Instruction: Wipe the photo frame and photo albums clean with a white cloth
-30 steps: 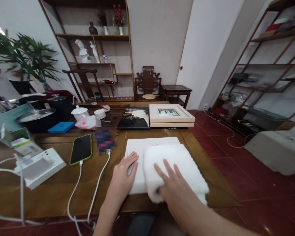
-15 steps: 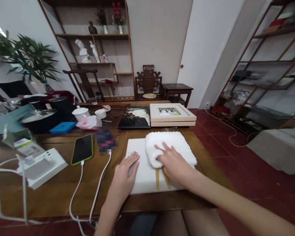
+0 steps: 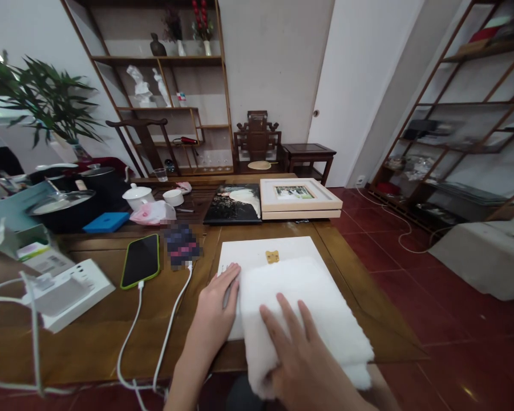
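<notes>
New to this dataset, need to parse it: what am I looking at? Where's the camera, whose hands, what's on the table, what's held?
No machine here: these are a person's two bare hands. Every picture comes from one camera worn on the head, looking forward and down. On the wooden table lies a flat white board, perhaps a box. The left hand rests on its left edge. The right hand spreads over a folded white towel; its thumb is hidden, so a grip can't be confirmed. Also there: a phone, a blue block and a framed picture.
</notes>
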Demonstrator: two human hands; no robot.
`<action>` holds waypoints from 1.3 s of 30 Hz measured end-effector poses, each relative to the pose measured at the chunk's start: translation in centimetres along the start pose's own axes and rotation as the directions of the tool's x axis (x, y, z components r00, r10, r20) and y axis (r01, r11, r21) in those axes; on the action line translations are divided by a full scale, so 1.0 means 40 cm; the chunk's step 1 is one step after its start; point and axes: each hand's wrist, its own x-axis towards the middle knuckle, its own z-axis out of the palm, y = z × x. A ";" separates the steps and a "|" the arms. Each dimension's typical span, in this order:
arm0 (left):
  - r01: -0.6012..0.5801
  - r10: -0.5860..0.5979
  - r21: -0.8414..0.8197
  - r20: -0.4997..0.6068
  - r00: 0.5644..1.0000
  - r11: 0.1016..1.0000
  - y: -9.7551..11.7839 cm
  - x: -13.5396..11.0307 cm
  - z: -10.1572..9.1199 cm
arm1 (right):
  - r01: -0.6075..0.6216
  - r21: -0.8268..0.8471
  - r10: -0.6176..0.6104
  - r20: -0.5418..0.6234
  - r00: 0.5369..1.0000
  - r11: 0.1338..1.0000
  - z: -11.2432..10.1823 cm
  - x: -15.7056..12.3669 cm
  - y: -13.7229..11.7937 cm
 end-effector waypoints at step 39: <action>0.151 -0.187 -0.282 -0.106 0.977 0.948 0.020 -0.005 -0.015 | -0.154 -0.044 0.158 0.111 0.981 0.987 -0.103 0.219 0.115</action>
